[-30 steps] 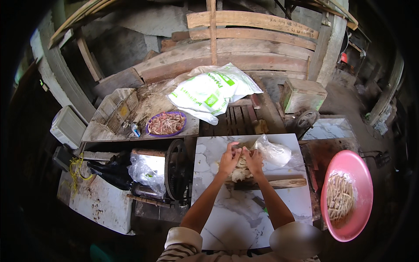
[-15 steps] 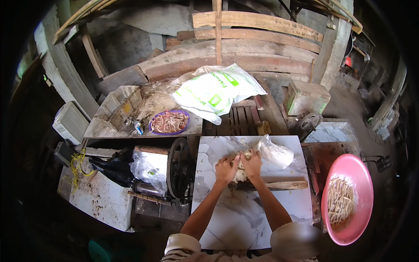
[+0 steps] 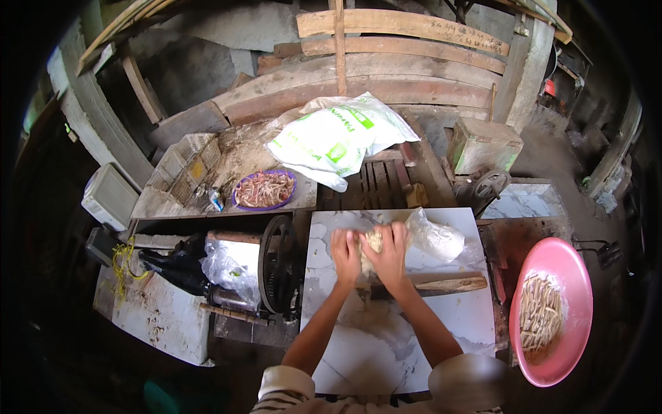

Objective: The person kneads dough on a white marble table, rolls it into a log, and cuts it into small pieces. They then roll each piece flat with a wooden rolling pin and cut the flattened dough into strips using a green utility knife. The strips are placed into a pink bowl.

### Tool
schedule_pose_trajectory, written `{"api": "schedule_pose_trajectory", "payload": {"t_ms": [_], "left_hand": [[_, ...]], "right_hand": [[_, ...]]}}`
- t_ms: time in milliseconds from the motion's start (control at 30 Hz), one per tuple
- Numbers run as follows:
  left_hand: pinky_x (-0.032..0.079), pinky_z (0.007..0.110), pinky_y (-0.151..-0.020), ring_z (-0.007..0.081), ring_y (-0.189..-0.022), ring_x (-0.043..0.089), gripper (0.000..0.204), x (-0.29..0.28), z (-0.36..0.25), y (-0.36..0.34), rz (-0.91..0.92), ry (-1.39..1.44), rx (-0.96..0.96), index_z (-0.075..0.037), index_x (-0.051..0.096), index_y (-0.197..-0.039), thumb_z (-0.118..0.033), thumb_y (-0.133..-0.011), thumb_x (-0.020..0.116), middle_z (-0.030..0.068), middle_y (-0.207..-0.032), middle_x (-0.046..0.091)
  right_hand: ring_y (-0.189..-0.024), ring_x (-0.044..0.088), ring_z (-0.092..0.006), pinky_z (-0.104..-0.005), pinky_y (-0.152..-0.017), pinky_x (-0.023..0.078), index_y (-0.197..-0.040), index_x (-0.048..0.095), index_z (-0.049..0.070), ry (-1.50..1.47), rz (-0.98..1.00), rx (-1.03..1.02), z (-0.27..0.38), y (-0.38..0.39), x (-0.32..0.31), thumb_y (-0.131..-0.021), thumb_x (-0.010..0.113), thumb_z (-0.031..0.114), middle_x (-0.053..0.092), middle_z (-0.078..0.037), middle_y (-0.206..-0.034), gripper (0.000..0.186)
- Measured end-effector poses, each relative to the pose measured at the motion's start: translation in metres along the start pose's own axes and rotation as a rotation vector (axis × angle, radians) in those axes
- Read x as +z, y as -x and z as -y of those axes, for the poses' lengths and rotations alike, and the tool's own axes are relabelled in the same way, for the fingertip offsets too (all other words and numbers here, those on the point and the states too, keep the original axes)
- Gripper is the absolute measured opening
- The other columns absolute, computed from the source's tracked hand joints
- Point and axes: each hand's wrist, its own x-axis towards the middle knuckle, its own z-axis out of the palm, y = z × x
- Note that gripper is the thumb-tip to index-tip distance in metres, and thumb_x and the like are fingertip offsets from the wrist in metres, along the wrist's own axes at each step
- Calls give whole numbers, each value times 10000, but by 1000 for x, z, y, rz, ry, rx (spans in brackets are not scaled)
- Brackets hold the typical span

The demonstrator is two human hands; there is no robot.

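On the marble-patterned board, my left hand presses against the left side of a pale lump of dough, fingers curled and slightly blurred. My right hand grips the dough from the right and over its top, hiding much of it. Just right of the hands lies a clear plastic bag of white powder. A wooden stick rests crosswise below the dough, partly behind my right wrist.
A roller machine with a dark wheel stands left of the board; a pink basin of pale strips is right. Behind are a purple-rimmed tray of strips, a white sack, crates and a metal box.
Compared with a second ago, my left hand has shifted left, from atop the dough toward its side. My right hand has risen slightly, its fingers now further over the lump. The view has shifted slightly.
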Motion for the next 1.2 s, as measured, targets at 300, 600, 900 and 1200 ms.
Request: {"api": "schedule_pose_trajectory", "payload": {"t_ms": [300,600,900,1200], "left_hand": [[379,359,-881,265,-967,477,247,-14,21,15,269,22,55,-57,638,-1034,-187,-956,443,102,-957,541],[426,395,-810,338,-889,534,369,1,38,-4,360,-293,160,-65,676,-884,-243,-981,368,126,-917,626],[412,459,-731,388,-749,528,442,-1,28,20,205,-221,-42,17,623,-779,-201,-994,304,187,-804,619],[423,448,-688,377,-685,539,464,13,26,17,26,-202,-66,52,596,-695,-178,-993,326,211,-714,592]], "right_hand": [[-949,471,-287,-452,-880,335,-1016,647,70,-174,280,232,-33,25,0,-854,594,256,495,-89,-936,253],[-972,562,-310,-550,-870,339,-1031,658,100,294,349,119,-24,34,7,-861,550,444,635,-86,-970,398],[-792,585,-287,-474,-697,367,-830,634,73,343,310,105,-15,35,10,-885,541,342,613,-92,-780,289],[-654,573,-375,-471,-684,433,-720,607,-3,128,307,218,-49,21,28,-947,422,190,605,-179,-723,351]]}}
